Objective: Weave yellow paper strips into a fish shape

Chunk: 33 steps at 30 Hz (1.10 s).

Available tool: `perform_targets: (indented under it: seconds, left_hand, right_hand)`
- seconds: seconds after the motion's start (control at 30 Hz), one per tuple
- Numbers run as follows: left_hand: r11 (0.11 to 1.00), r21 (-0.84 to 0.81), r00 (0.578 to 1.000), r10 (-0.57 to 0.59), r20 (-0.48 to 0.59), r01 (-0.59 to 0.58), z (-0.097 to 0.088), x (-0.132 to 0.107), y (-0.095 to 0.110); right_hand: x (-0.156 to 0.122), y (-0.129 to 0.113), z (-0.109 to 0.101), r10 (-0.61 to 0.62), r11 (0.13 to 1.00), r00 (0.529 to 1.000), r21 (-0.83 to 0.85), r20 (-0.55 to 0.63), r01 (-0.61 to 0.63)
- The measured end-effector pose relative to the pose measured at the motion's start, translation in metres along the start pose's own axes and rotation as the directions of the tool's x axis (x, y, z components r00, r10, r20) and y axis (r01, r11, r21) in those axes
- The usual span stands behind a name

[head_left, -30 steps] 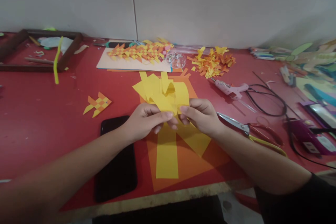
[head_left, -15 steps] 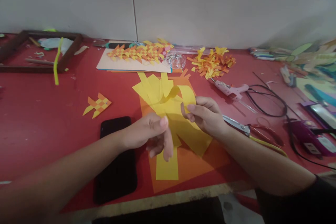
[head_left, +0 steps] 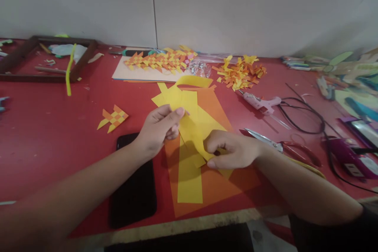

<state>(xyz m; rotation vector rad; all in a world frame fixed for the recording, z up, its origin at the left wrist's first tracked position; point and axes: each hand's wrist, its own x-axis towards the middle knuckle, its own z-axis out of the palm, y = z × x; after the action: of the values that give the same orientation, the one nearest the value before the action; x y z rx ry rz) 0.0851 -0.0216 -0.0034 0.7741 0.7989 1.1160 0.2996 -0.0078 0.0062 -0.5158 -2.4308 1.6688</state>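
My left hand (head_left: 161, 130) is closed, thumb and forefinger pinching a yellow paper strip (head_left: 191, 134) over the pile. Lower on the right, my right hand (head_left: 232, 149) curls its fingers around the strip's lower part; the exact contact is hidden behind the knuckles. More yellow strips (head_left: 189, 181) lie fanned beneath both hands, one bent into a loop (head_left: 196, 81) at the top. Under them is an orange paper sheet (head_left: 217, 193). A black phone (head_left: 134, 193) lies below my left forearm, and a woven orange-and-yellow paper fish (head_left: 115, 118) rests to its upper left.
Scissors (head_left: 265, 139) lie beside my right forearm, with a pink glue gun (head_left: 260, 102) and its black cable behind. Several woven fish (head_left: 159, 61) and a heap of paper scraps (head_left: 240, 71) sit near the wall. A brown frame (head_left: 85, 57) stands back left.
My left hand has risen and now pinches the strip. My right hand has come down and toward me, from the looped strip to the lower part of the pile.
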Motion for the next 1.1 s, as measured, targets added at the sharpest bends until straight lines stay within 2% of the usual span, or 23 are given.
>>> perform_targets:
  seconds: [0.07, 0.13, 0.17, 0.2, 0.27, 0.33, 0.43, 0.53, 0.57, 0.63, 0.7, 0.77, 0.83, 0.87, 0.9, 0.93, 0.97, 1.03, 1.1]
  left_hand:
    - [0.995, -0.059, 0.99, 0.077, -0.117, -0.084, 0.0, 0.003, 0.001]
    - [0.983, -0.101, 0.967, 0.127, -0.219, -0.152, -0.001, 0.005, 0.003]
    - [0.978, -0.115, 0.955, 0.142, -0.26, -0.176, -0.001, 0.005, 0.003]
    - [0.973, -0.126, 0.944, 0.151, -0.294, -0.195, -0.001, 0.006, 0.004]
    - [0.966, -0.135, 0.926, 0.165, -0.34, -0.222, -0.001, 0.007, 0.005]
    - [0.965, -0.12, 0.921, 0.181, -0.344, -0.234, -0.002, 0.008, 0.005]
    - [0.967, -0.09, 0.922, 0.196, -0.334, -0.239, -0.001, 0.008, 0.005]
    - [0.963, -0.088, 0.908, 0.207, -0.363, -0.255, -0.001, 0.007, 0.005]
    - [0.963, -0.086, 0.907, 0.208, -0.367, -0.256, -0.001, 0.007, 0.005]
    - [0.968, -0.072, 0.914, 0.2, -0.353, -0.239, -0.001, 0.006, 0.005]
    - [0.981, -0.029, 0.933, 0.175, -0.315, -0.193, -0.002, 0.006, 0.003]
    - [0.989, 0.054, 0.953, 0.144, -0.268, -0.135, -0.002, 0.005, 0.001]
    - [0.985, 0.153, 0.97, 0.113, -0.214, -0.081, -0.002, 0.004, -0.002]
    - [0.979, 0.196, 0.979, 0.091, -0.185, -0.054, -0.001, 0.004, -0.004]
    - [0.973, 0.23, 0.986, 0.063, -0.153, -0.026, -0.001, 0.003, -0.005]
    - [0.966, 0.258, 0.993, 0.03, -0.117, 0.001, 0.0, 0.002, -0.006]
    - [0.959, 0.283, 0.997, -0.001, -0.078, 0.023, 0.001, 0.001, -0.007]
    - [0.946, 0.323, 0.999, -0.042, 0.005, 0.038, 0.002, 0.0, -0.008]
    - [0.934, 0.356, 0.995, -0.049, 0.083, 0.016, 0.003, -0.002, -0.008]
  right_hand:
    - [-0.003, 0.0, -0.003, 0.037, 0.996, 0.998, 0.084, -0.059, -0.032]
    - [-0.004, 0.001, -0.006, 0.121, 0.975, 0.975, 0.207, -0.186, -0.081]
    - [-0.004, 0.001, -0.007, 0.162, 0.958, 0.946, 0.275, -0.282, -0.082]
    - [-0.003, 0.002, -0.008, 0.196, 0.938, 0.897, 0.342, -0.396, -0.054]
    - [0.001, 0.004, -0.01, 0.27, 0.893, 0.742, 0.448, -0.614, 0.045]
    - [0.006, 0.006, -0.013, 0.358, 0.842, 0.564, 0.518, -0.744, 0.149]
    - [0.011, 0.005, -0.021, 0.481, 0.776, 0.311, 0.563, -0.82, 0.283]
    - [0.01, 0.003, -0.032, 0.591, 0.731, 0.066, 0.569, -0.804, 0.376]
    - [0.009, 0.004, -0.035, 0.614, 0.724, 0.01, 0.569, -0.789, 0.391]
    - [0.007, 0.007, -0.041, 0.616, 0.74, -0.046, 0.559, -0.786, 0.375]
    - [0.004, 0.014, -0.044, 0.552, 0.812, -0.101, 0.506, -0.828, 0.29]
    - [0.003, 0.02, -0.043, 0.444, 0.892, -0.188, 0.412, -0.876, 0.185]
    - [0.002, 0.023, -0.036, 0.242, 0.97, -0.244, 0.241, -0.939, 0.032]
    - [0.002, 0.023, -0.031, 0.022, 0.989, -0.217, 0.053, -0.976, -0.139]
    - [0.002, 0.021, -0.026, -0.205, 0.942, -0.111, -0.165, -0.972, -0.294]
    - [0.002, 0.019, -0.02, -0.378, 0.855, 0.034, -0.363, -0.925, -0.37]
    - [0.003, 0.016, -0.015, -0.484, 0.773, 0.164, -0.508, -0.859, -0.379]
    - [0.006, 0.012, -0.005, -0.574, 0.648, 0.431, -0.708, -0.696, -0.281]
    - [0.008, 0.009, 0.002, -0.564, 0.612, 0.589, -0.772, -0.578, -0.171]
